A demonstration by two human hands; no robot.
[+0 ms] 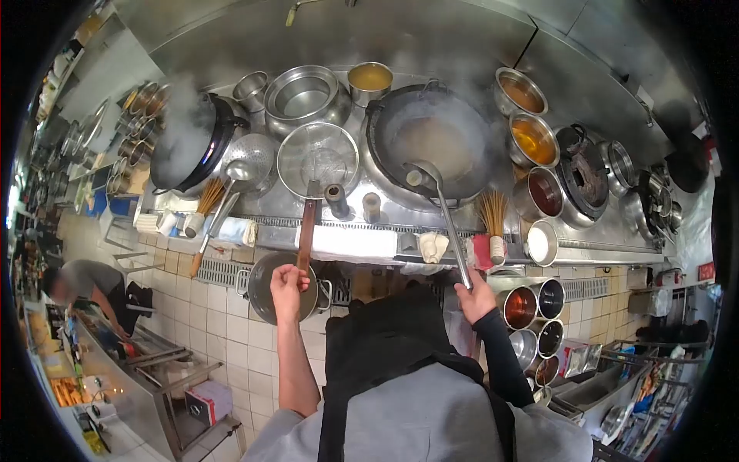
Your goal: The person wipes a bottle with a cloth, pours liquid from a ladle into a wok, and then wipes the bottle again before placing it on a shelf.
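My right hand [479, 298] is closed around the metal handle of a long ladle [444, 208]. The ladle's bowl rests over the near side of a large dark wok [385, 165] with cloudy, steaming liquid in it. My left hand [288, 289] has its fingers curled at the lower end of the wooden handle of a round wire-mesh strainer [305, 239]. The strainer's mesh head lies on the steel stove top, left of the wok. Below that handle, a deep pot [265, 277] with side handles stands low beside my left hand.
Another steaming wok [185, 146] sits at left, near a perforated skimmer [250, 154]. Bowls of amber liquid [533, 140] and dark red sauce [539, 194] stand at right. Bamboo brushes [493, 212] lie along the front edge. A person [96, 285] bends over at far left.
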